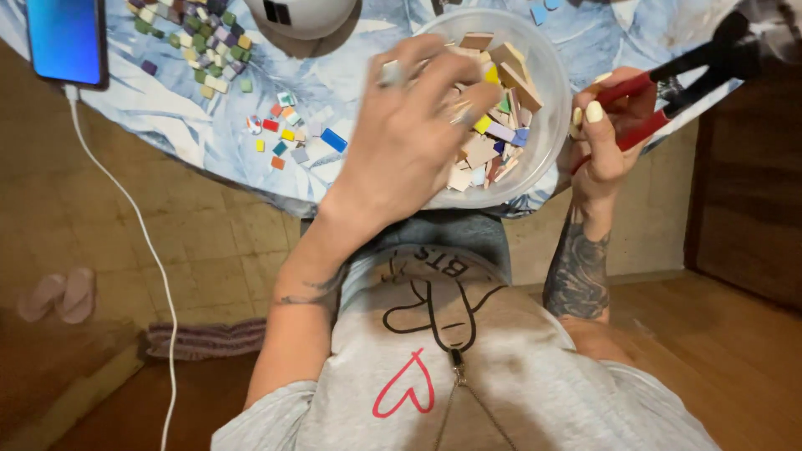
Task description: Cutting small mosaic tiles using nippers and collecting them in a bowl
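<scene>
My left hand (409, 134), with rings on its fingers, reaches down into a clear plastic bowl (547, 75) at the table's near edge. Its fingertips rest among several coloured tile pieces (501, 138) in beige, yellow, lilac and blue. The hand is blurred, and whether it pinches a piece is unclear. To the right of the bowl, my right hand (606, 138) grips the red handles of tile nippers (668, 83). Their black head points up and right, off the table edge.
Small coloured tiles (288, 134) lie loose on the blue leaf-patterned tablecloth (192, 125), and a denser group of tiles (196, 42) sits farther back. A phone (67, 38) with a white cable (142, 234) lies at the left. A white domed object (301, 15) stands behind. Slippers (58, 294) are on the floor.
</scene>
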